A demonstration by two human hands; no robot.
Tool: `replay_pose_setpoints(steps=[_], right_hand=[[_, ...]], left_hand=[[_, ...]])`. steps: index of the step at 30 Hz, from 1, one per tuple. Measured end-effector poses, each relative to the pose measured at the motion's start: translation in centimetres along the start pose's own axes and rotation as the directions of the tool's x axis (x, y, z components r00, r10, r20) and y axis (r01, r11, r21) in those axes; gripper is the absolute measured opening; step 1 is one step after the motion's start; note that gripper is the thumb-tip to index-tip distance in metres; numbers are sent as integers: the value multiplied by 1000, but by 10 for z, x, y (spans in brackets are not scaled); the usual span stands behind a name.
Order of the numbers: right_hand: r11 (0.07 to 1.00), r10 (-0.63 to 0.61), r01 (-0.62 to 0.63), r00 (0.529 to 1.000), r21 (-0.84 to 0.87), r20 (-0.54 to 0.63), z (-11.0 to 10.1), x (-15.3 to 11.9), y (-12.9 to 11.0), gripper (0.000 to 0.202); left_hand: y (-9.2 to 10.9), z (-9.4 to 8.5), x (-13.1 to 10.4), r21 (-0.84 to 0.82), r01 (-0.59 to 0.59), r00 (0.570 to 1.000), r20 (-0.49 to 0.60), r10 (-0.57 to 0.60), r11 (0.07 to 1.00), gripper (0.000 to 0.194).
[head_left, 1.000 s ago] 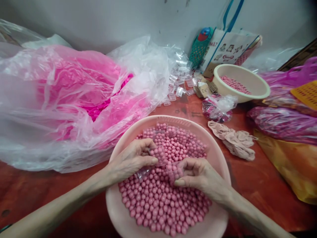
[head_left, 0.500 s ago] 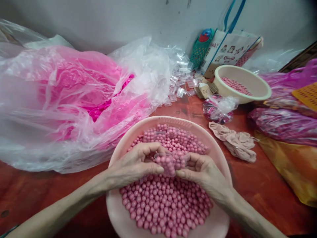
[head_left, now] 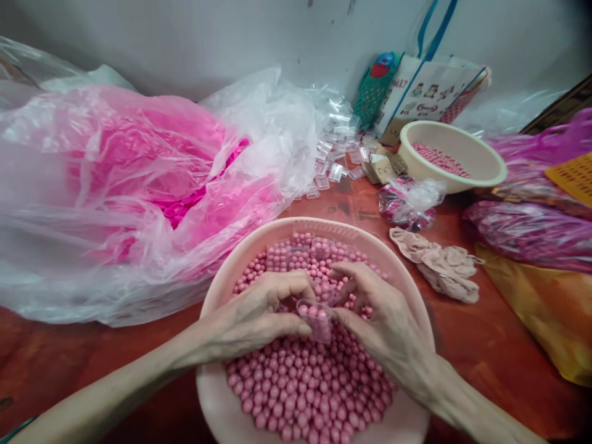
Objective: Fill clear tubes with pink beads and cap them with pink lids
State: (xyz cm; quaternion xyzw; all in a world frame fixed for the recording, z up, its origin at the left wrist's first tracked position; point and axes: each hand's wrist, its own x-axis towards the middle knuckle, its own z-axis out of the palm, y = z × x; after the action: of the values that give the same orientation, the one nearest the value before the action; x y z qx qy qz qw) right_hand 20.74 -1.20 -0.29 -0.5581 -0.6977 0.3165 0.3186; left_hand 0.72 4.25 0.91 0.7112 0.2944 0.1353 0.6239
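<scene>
My left hand (head_left: 277,305) pinches a small clear plastic box (head_left: 318,324) between thumb and fingers, with pink beads inside it. Just right of the box is my right hand (head_left: 372,305), its fingers curved and apart, the thumb tip close to the box's edge; whether it touches, I cannot tell. Both hands are over a wide pale pink basin (head_left: 217,394) holding many loose pink beads (head_left: 300,385). More bead-filled clear boxes (head_left: 277,254) lie on the beads at the basin's far side.
A large clear bag with pink contents (head_left: 152,154) spreads at left. Behind the basin lie empty clear boxes (head_left: 337,169). To the right are a cream bowl (head_left: 481,163) with beads, a knotted bag (head_left: 407,203), a beige cloth (head_left: 439,265) and a yellow bag (head_left: 541,302).
My right hand's fingers have spread and risen, and the beads they held beside the box are no longer between them. My left hand has shifted slightly right and down, still holding a box.
</scene>
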Motion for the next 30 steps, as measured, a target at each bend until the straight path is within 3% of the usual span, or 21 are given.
replay_pose_setpoints(steps=[3, 5, 11, 14, 18, 21, 24, 26, 30], right_hand=[[977, -214, 208, 967, 56, 139, -9, 5, 1, 38], [962, -271, 259, 937, 85, 219, -13, 7, 2, 33], [949, -311, 295, 931, 112, 188, -9, 5, 12, 7], [960, -279, 266, 922, 83, 270, -8, 4, 16, 2], [973, -222, 231, 907, 18, 357, -17, 4, 15, 14], [989, -123, 144, 939, -41, 322, -24, 1, 15, 10], [997, -11, 33, 961, -76, 275, -23, -5, 18, 27], [999, 37, -35, 968, -13, 247, -19, -6, 17, 33], [984, 101, -130, 970, 119, 221, -12, 7, 7, 17]], left_hand=[[2, -1, -3, -61, 34, 996, 84, -29, 998, 5], [3, -2, -4, -4, 24, 994, 109, -23, 1000, 5], [3, -3, -6, 65, -25, 992, 122, 17, 998, 5], [3, -5, -6, 124, -52, 992, 125, 37, 991, 8], [4, -6, -6, 121, -45, 989, 144, 27, 992, 8], [4, -6, -6, 86, -14, 988, 154, 1, 996, 6], [3, -7, -4, 56, -21, 990, 140, 13, 998, 6], [3, -7, -2, 49, -32, 993, 117, 27, 998, 5], [1, -6, -2, 45, -22, 997, 72, 19, 999, 3]])
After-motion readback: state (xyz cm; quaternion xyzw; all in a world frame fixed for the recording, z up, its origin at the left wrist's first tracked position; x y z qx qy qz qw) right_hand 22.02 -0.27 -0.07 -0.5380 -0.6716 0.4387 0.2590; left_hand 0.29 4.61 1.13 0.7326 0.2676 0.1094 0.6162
